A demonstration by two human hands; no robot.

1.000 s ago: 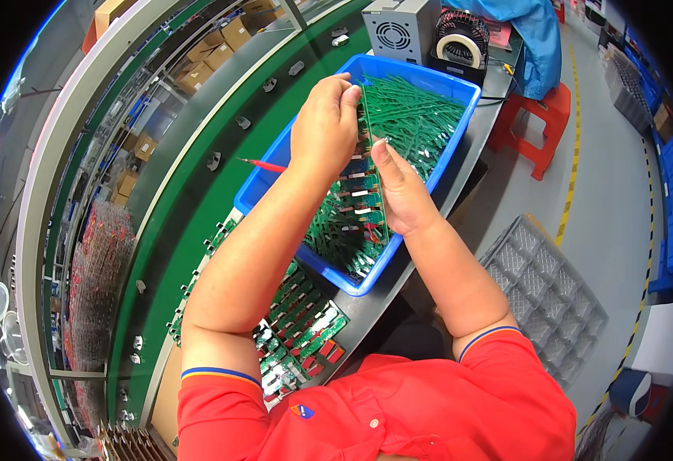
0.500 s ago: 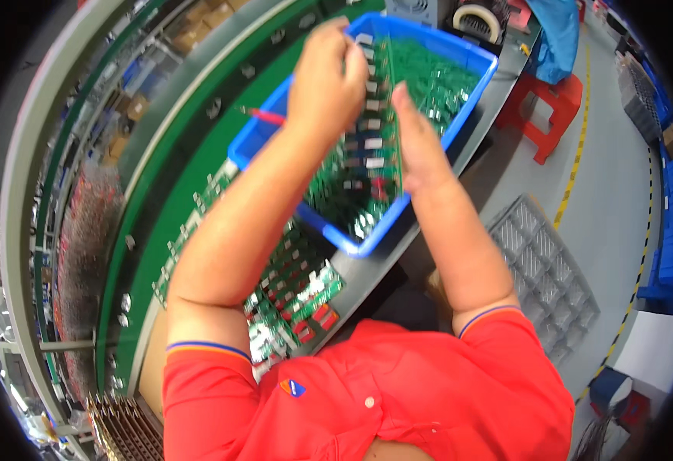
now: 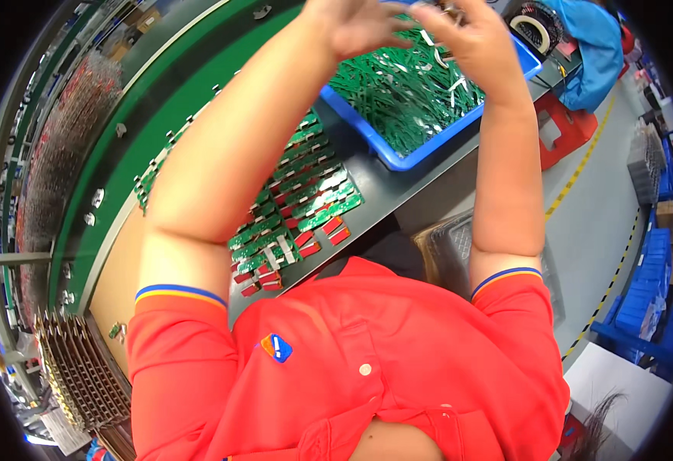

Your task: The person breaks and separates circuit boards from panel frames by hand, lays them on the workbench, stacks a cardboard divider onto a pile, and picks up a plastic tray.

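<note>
Bin (image 3: 400,164), blue: being carried at the tabletop's (image 3: 367,175) near edge. Green strips (image 3: 405,100): being held heaped inside. Left hand (image 3: 358,27): being held above the bin, fingers apart. Right hand (image 3: 471,38): being held alongside, fingers curled; whether clamped cannot be told. Green boards (image 3: 325,192), red pieces (image 3: 336,230): being carried by that edge, leftward.

The camera sits on the person's head and looks downward, with the red shirt (image 3: 428,330) close below it, filling the lower part. The left hand (image 3: 355,27) and right hand (image 3: 486,50) are farther off, cut by the upper edge. The lens is very wide: the green belt (image 3: 148,146) bends at left, and the floor (image 3: 590,246) shows at right.
</note>
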